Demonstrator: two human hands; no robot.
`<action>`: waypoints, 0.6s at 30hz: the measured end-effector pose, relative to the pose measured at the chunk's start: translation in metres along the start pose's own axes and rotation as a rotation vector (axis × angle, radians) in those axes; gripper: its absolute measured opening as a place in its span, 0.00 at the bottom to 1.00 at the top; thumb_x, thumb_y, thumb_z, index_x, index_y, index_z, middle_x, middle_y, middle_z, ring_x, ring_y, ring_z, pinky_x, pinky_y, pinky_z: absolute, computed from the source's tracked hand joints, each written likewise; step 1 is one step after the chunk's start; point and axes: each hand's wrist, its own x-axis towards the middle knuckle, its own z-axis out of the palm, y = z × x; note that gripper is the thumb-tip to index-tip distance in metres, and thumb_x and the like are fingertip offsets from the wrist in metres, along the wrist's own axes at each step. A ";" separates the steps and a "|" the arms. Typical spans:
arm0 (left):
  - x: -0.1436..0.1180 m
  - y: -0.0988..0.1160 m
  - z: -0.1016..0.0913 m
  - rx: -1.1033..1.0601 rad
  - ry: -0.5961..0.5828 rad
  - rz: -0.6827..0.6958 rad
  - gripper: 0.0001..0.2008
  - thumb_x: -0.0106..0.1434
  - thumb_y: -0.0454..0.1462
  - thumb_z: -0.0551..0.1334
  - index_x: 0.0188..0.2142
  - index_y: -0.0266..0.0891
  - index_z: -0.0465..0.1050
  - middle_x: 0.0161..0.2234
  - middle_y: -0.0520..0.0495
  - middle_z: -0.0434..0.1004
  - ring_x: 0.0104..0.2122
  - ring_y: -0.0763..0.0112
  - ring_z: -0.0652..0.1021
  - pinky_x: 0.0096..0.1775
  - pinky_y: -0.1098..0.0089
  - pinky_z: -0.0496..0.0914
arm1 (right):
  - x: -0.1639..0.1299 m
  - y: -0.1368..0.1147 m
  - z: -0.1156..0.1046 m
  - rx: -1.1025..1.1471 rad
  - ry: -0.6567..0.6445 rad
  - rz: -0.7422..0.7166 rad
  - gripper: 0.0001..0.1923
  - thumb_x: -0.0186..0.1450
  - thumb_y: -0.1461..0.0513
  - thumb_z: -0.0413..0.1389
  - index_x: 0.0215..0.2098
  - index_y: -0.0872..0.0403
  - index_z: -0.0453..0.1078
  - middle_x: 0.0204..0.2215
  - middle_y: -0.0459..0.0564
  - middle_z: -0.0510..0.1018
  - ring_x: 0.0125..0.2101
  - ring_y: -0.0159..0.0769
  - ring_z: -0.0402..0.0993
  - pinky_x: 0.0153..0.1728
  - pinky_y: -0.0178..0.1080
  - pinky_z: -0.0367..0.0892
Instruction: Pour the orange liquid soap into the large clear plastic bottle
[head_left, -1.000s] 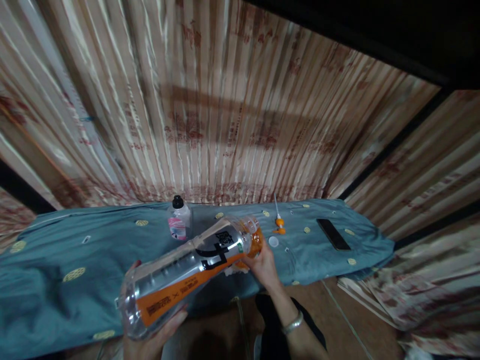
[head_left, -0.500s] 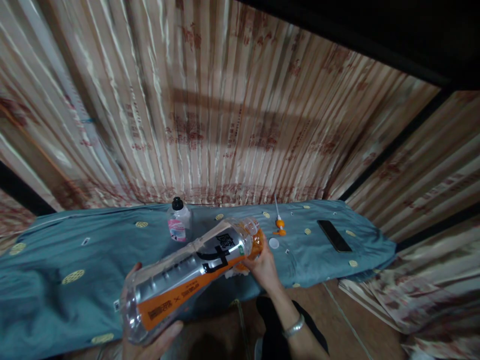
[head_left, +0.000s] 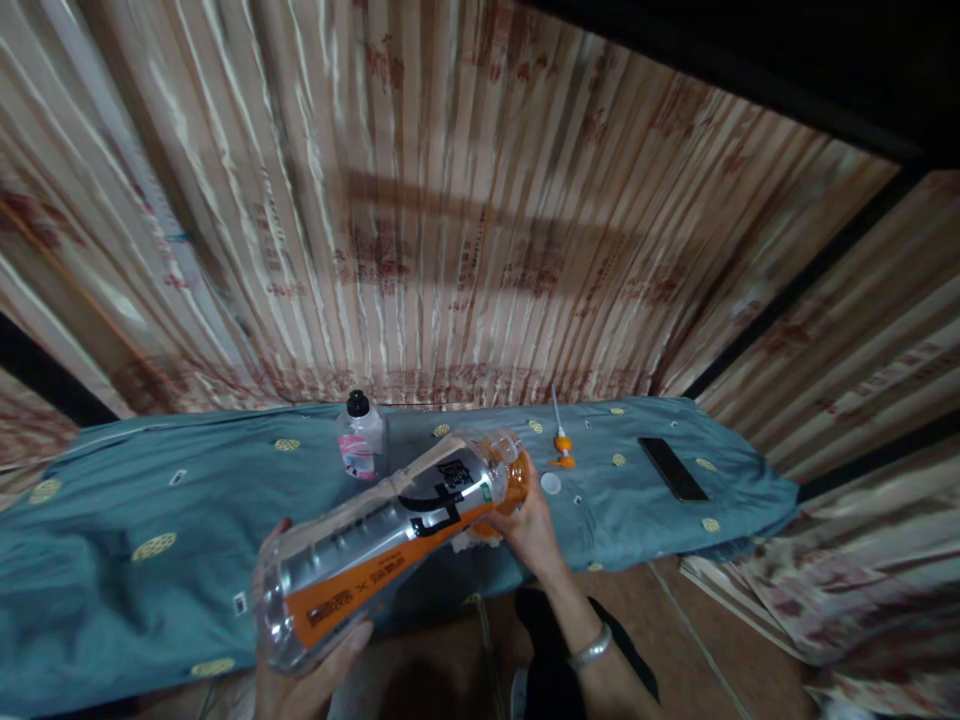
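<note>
Holding a large clear bottle (head_left: 390, 535) on its side, the left hand (head_left: 311, 670) cups its base while the right hand (head_left: 525, 525) grips the neck. A white cap (head_left: 550, 483) lies on the bench (head_left: 150, 500) just beyond the right hand, so the bottle seems already uncapped.

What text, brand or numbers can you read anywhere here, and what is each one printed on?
Large bottle, held tilted by the left hand and right hand: big black characters on its label, too blurred to read.
Same bottle, orange band: small black print with what looks like an "X", otherwise unreadable.
Small bottle standing on the blue cloth: pink label, print too small.
Curtain: faded red markings, not readable.
Phone: dark, no text.
</note>
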 end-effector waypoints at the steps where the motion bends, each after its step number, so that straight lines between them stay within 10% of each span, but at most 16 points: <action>1: -0.001 0.003 0.001 -0.020 -0.006 -0.026 0.53 0.45 0.54 0.78 0.69 0.58 0.60 0.55 0.49 0.80 0.50 0.49 0.82 0.52 0.52 0.78 | 0.000 0.001 0.000 -0.010 0.003 0.000 0.52 0.48 0.56 0.73 0.68 0.50 0.60 0.58 0.57 0.80 0.57 0.54 0.78 0.58 0.53 0.73; 18: -0.001 0.002 0.002 -0.086 -0.018 -0.038 0.56 0.44 0.50 0.79 0.71 0.54 0.59 0.56 0.47 0.80 0.47 0.51 0.83 0.48 0.58 0.81 | 0.002 -0.005 -0.002 -0.055 -0.025 -0.012 0.29 0.53 0.54 0.68 0.51 0.51 0.71 0.46 0.54 0.85 0.46 0.51 0.84 0.48 0.49 0.78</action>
